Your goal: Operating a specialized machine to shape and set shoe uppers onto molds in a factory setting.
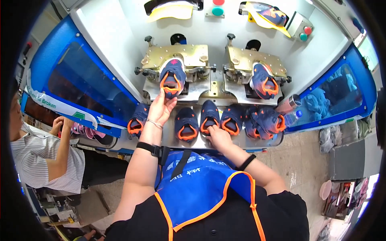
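My left hand [162, 109] is closed at the heel of a navy shoe [173, 76] with an orange-trimmed collar. That shoe's toe points into the left brass-coloured clamp fixture [175, 55] of the machine. Lower down, the fingers of my right hand [219, 137] grip the collar of another navy shoe [210, 110], which lies on the metal ledge [161, 139]. Its fingertips are partly hidden inside the opening. A third such shoe [263, 80] sits toe-in at the right clamp fixture [257, 58].
More navy shoes [187, 122] line the ledge, some piled at its right end beside a clear bottle [292, 117] and a tumbler [288, 103]. Blue windowed side panels [88, 76] flank the machine. Red and green buttons [307, 30] are on its back wall. A co-worker [52, 156] is at left.
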`<state>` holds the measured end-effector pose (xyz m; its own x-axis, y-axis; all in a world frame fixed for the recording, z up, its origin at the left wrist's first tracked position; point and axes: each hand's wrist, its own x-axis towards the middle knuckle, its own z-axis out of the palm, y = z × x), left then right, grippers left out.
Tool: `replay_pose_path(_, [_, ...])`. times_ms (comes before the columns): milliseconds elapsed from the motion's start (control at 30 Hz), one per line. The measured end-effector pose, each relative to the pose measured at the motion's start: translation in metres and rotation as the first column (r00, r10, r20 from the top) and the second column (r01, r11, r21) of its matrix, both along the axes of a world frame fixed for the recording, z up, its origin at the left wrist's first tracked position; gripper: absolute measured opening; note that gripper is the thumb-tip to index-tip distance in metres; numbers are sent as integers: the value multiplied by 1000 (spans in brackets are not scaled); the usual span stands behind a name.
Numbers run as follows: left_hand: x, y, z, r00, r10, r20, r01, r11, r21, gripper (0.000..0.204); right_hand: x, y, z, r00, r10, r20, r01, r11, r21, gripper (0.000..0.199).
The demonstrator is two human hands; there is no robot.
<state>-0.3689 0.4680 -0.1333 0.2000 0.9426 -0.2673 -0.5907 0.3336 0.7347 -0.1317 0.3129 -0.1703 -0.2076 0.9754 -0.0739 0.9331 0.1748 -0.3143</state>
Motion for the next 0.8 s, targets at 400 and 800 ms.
replay_pose_path(400, [0, -2, -4, 999, -33, -5, 33, 999, 22, 35, -10, 76, 259, 954, 269, -130, -60, 598, 800, 23])
replay_pose_path(800, [-15, 1, 0, 977, -98, -190, 101, 995, 4, 40, -71, 321, 303, 945, -9, -328, 260, 632, 730, 60])
